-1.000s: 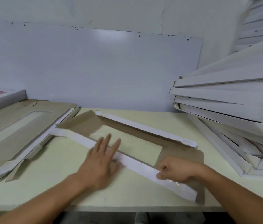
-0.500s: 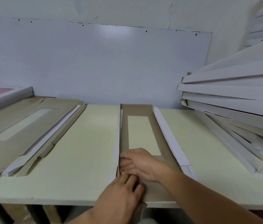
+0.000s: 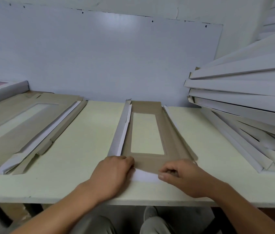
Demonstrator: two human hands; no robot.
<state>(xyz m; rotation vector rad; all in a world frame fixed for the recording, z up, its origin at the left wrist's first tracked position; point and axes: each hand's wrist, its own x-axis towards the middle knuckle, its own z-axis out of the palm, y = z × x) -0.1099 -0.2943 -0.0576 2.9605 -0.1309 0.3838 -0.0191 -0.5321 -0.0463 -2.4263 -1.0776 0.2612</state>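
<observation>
Carton blank (image 3: 173, 135) lies flat, lengthwise on table (image 3: 86, 149), near end at the front edge. Left hand (image 3: 114, 173) and right hand (image 3: 182, 178), fingers curled, grip white end flap (image 3: 143, 176) at both corners, probably so the fold runs square.

We see our forearms (image 3: 69, 200) bare all the way down to the lower edge of the view. The left hand (image 3: 111, 174) and right hand (image 3: 182, 178) are uncovered too. Lower down, our knees show in plain grey-olive trousers (image 3: 157, 223) of soft, lightly creased cloth.
</observation>
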